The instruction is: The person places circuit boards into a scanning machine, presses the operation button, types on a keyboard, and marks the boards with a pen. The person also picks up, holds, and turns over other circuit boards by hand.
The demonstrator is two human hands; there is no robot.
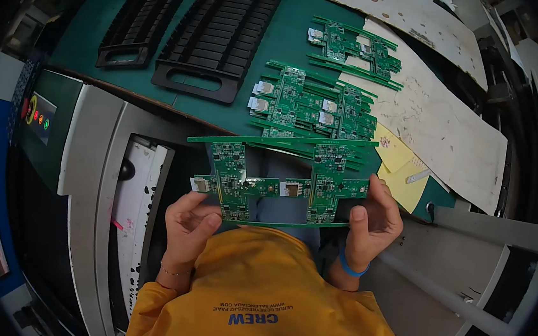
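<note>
A green circuit board panel point(325, 195) is held up in front of my chest, its two populated sections joined by thin rails along top and bottom. My left hand point(190, 223) grips its lower left corner, thumb in front and fingers behind. At the right end, my right hand point(373, 223) pinches the panel's edge, thumb toward me; a blue band circles that wrist. Just beyond the held panel, a stack of similar circuit board panels point(288, 99) lies on the green table. Farther back is another small pile of panels point(337, 46).
Two black slotted racks point(213, 35) point(141, 29) lie at the back left of the green table point(120, 81). Stained cardboard sheets point(441, 106) and yellow paper point(403, 173) cover the right. A control panel with lit buttons point(41, 116) is at left.
</note>
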